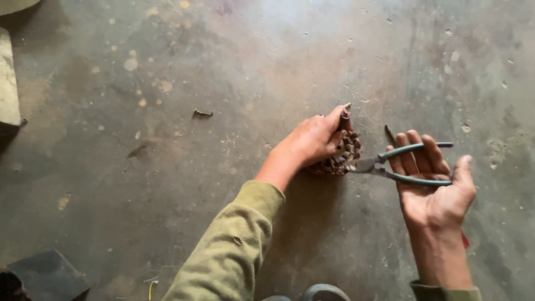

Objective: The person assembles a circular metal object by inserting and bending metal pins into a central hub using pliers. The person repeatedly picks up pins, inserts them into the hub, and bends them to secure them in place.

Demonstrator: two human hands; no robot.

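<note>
Stained grey concrete floor (167,167) is filling the view, speckled with pale spots; a small dark scrap (202,113) is lying toward 11 o'clock from the hands, and a dark flat slab (47,273) is sitting at the 8 o'clock corner. Near centre, a round brown motor winding core (341,156) is resting on the floor; the left hand (312,140) is covering it from the 9 o'clock side, fingers curled down over its top and pressing it in place, the olive sleeve (228,251) running back toward 7 o'clock. Just at 3 o'clock of the core, the right hand (437,192) is lying palm up, fingers loosely spread and cradling the teal handles of pliers (390,164); the handles are standing parted. The pliers' long axis is running roughly 9 to 3 o'clock, the nose pointing toward 9 o'clock and touching the core's edge.
</note>
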